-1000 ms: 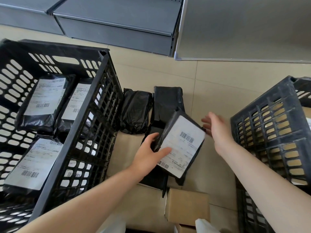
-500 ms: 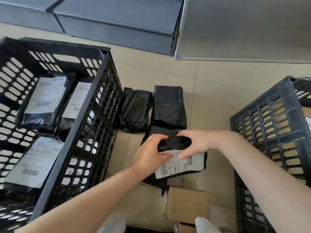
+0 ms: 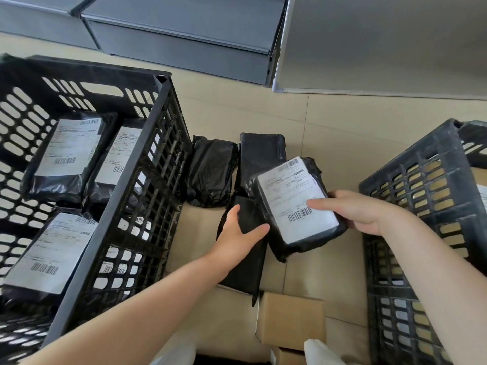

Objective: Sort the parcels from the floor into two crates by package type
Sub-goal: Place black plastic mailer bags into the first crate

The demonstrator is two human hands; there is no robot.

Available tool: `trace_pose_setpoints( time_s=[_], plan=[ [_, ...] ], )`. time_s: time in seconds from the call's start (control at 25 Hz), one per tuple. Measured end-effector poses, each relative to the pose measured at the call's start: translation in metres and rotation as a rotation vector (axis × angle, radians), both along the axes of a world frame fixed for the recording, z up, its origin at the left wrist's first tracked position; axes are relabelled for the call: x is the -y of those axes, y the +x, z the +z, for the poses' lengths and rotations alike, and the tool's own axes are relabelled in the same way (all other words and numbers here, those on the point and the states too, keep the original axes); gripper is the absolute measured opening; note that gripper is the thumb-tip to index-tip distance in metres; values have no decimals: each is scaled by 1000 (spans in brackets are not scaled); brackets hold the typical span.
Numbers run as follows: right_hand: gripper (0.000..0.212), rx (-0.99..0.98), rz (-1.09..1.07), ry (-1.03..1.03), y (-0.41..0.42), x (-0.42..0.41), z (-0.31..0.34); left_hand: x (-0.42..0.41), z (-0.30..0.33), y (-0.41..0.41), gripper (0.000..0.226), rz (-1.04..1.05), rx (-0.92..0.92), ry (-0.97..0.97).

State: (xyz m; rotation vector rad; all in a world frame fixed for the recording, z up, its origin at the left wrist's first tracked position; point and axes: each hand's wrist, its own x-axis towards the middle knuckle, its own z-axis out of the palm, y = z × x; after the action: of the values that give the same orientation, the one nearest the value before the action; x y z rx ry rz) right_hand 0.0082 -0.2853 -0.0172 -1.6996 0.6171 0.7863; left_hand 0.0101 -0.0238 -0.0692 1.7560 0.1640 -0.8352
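My right hand [image 3: 361, 212] grips a black bag parcel [image 3: 295, 204] by its right edge, white barcode label facing up, held just above the floor pile. My left hand [image 3: 237, 233] closes over the top end of a flat black bag parcel [image 3: 245, 267] that lies on the floor, thumb on its face. Two more black bags [image 3: 210, 172] [image 3: 261, 154] lie behind them. The left black crate [image 3: 126, 196] holds three labelled black bags. Brown cardboard shows through the slots of the right black crate [image 3: 411, 164].
A small brown cardboard box [image 3: 290, 320] sits near my knees, with another partly hidden below it. Flat brown cardboard [image 3: 195, 233] lies under the pile. Grey shelving bases [image 3: 184, 48] and a grey panel [image 3: 382, 43] stand at the back on the tiled floor.
The labelled parcel passed from my left hand to my right and turned label up. My left hand moved down onto the flat black parcel on the floor.
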Motion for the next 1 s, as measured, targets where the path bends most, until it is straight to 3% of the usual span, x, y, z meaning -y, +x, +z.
trace_pose_setpoints(
  time_s=[0.2, 0.44, 0.68, 1.0],
  plan=[
    [27, 17, -381, 338, -10, -41, -19, 3, 6, -1, 77, 109, -85, -176],
    [21, 192, -597, 463, -9, -95, -30, -1, 13, 8, 63, 280, -13, -274],
    [41, 282, -617, 407, -4, -126, -30, -9, 19, 23, 58, 378, -8, -344],
    [47, 326, -407, 316, 26, -128, 13, -22, 77, 51, 51, 459, 140, -419]
  ],
)
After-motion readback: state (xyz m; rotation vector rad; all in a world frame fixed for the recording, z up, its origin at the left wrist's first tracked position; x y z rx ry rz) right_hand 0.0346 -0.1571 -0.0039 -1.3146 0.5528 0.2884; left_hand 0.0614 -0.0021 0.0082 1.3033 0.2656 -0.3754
